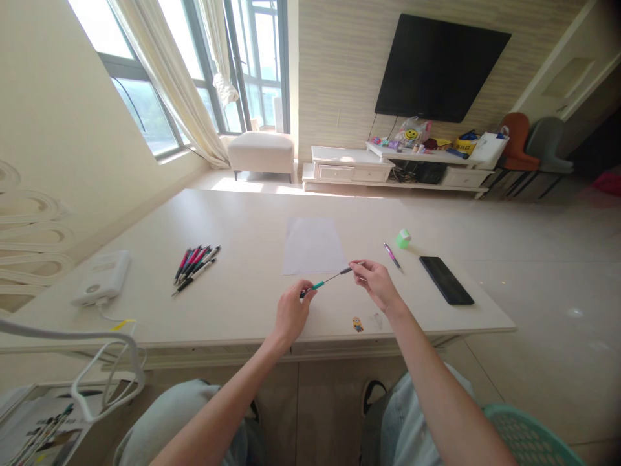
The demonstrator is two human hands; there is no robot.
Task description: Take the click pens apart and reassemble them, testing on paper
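My left hand [292, 312] pinches the green-and-black barrel [318, 285] of a pen above the front part of the table. In the fingers of my right hand [374, 283] is the pen's dark grip section [345, 270], held apart from the barrel. A thin refill [332, 278] spans the gap between the two parts. Behind them lies a sheet of white paper [313, 246]. Off to the left rests a pile of several pens [195, 264] in black, white, pink and other colours. A single purple-and-black pen [392, 256] lies right of the paper.
A small green container [403, 239] and a black phone [446, 280] occupy the table's right side. Near the front edge are a cartoon sticker [358, 323] and a small clear piece [376, 320]. At left sit a white power box [104, 277] and a cabled frame [109, 362].
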